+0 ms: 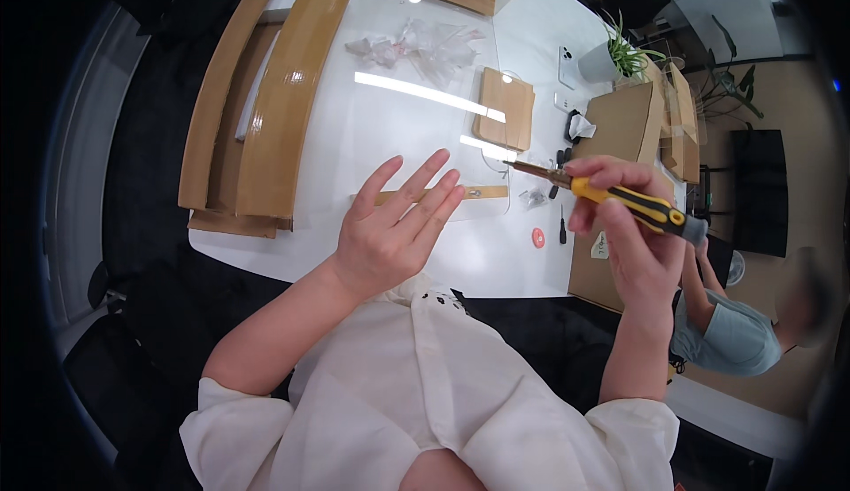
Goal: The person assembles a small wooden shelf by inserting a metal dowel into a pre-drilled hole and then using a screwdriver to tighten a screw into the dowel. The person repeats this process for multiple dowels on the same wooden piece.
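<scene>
While your right hand (646, 256) is grasping the yellow screwdriver (651, 213) above the white table (496, 262), your left hand (385, 234) is hovering uncurled and empty, so you are probably readying it, and the next move is calling for steady aiming.

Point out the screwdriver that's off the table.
The yellow-and-black screwdriver, held up in the right hand; the slim black-handled screwdriver lies on the white table.

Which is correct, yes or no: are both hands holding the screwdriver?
No, only the right hand grips the yellow screwdriver; the left hand is stretched open.
</scene>
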### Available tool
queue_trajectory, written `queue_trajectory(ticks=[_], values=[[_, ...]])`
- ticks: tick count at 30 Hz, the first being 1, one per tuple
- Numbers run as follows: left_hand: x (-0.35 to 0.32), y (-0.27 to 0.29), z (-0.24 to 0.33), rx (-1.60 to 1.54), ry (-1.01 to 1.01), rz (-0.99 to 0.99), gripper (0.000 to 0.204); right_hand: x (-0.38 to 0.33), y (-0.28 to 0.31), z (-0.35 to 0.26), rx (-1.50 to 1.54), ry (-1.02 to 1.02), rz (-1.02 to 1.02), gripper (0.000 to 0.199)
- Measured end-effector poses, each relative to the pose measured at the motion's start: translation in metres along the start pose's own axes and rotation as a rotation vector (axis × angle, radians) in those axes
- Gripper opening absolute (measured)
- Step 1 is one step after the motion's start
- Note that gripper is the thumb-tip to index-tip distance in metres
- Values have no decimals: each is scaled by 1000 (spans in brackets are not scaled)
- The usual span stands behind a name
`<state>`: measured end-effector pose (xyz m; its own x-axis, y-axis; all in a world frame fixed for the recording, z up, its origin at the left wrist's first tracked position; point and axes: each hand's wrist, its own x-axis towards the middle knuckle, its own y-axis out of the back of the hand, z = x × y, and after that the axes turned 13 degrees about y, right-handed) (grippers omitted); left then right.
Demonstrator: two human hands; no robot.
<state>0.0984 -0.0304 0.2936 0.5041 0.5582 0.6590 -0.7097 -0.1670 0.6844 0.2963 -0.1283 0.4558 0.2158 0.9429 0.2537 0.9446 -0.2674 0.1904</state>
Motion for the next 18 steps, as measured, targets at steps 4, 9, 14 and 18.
queue_trajectory(ticks=[4,9,14,18], values=[[0,1,0,1,3,-6,22,-4,-17,13,-54,94,16,25],[-3,2,0,9,-1,-21,23,-9,-19,16,-123,111,-27,23],[-2,2,1,-7,0,1,19,-9,-18,20,-81,57,-57,25],[-1,2,1,-8,2,3,19,-6,-20,16,-135,22,-82,23]])
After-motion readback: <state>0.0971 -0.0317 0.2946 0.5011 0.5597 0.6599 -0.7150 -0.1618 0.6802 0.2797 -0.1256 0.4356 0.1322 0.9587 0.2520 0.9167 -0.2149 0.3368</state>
